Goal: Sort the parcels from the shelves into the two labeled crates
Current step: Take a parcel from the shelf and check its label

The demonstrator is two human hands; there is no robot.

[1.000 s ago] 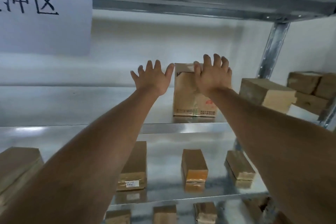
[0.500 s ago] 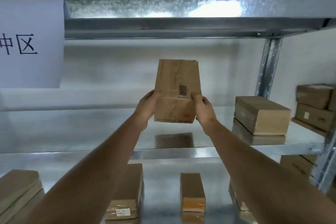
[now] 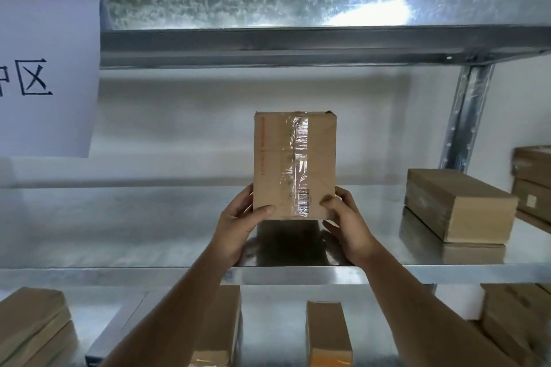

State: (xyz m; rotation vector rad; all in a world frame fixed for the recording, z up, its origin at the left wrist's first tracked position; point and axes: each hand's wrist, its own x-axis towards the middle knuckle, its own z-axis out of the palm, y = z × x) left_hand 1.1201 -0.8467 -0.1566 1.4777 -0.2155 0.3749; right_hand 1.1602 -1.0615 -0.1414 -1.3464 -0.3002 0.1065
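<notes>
A brown cardboard parcel (image 3: pixel 293 164) with a strip of clear tape and a barcode is held upright in the air above the metal shelf (image 3: pixel 119 226). My left hand (image 3: pixel 238 225) grips its lower left corner, thumb on the front face. My right hand (image 3: pixel 347 222) grips the lower right corner, thumb also on the front. The parcel's dark reflection lies on the shelf below it. No crates are in view.
Another brown parcel (image 3: pixel 456 205) lies on the same shelf to the right, with more parcels (image 3: pixel 533 176) stacked beyond the upright post (image 3: pixel 465 116). Several parcels (image 3: pixel 328 334) sit on the lower shelf. A paper sign (image 3: pixel 44 77) hangs at the upper left.
Both hands reached the parcel standing on the shelf, took hold of it and lifted it off. It is now raised and turned with its taped face toward me.
</notes>
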